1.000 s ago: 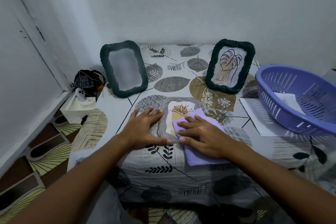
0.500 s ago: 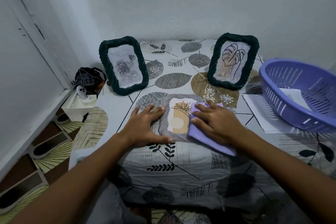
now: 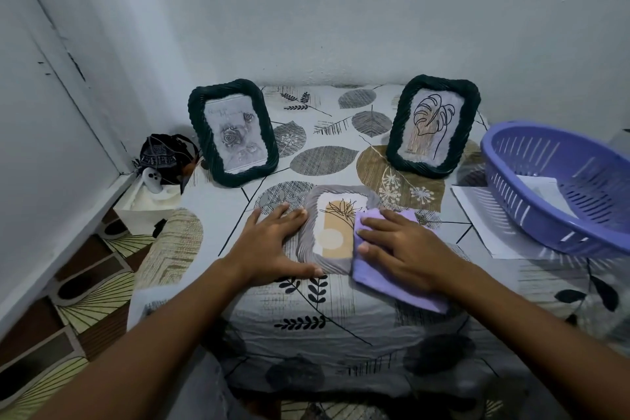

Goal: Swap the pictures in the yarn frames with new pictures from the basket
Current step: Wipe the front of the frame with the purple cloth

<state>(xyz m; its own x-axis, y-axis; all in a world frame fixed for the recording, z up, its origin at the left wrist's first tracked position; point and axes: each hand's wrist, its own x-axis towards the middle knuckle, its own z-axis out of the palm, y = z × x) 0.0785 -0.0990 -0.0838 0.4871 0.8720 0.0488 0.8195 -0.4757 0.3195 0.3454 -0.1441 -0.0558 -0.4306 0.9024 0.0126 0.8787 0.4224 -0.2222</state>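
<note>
A grey frame (image 3: 308, 232) lies flat on the table (image 3: 341, 324), in front of two upright dark frames. The left hand (image 3: 269, 245) rests flat with fingers spread against the grey frame's left edge. The right hand (image 3: 402, 249) presses a purple cloth (image 3: 402, 290) onto its right side with straight fingers, and the purple basket (image 3: 559, 187) sits well right of the frame.

Home room corner, leaf-print bedsheet (image 3: 327, 324) over a mattress, bare white walls (image 3: 477, 10), patterned floor (image 3: 85, 300)

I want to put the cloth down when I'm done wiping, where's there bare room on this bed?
Free: the stretch between the two green frames, rose and leaf, and the near edge below your hands. Crowded: the middle, with the grey frame and cloth, and the right, where the basket sits over a paper.
</note>
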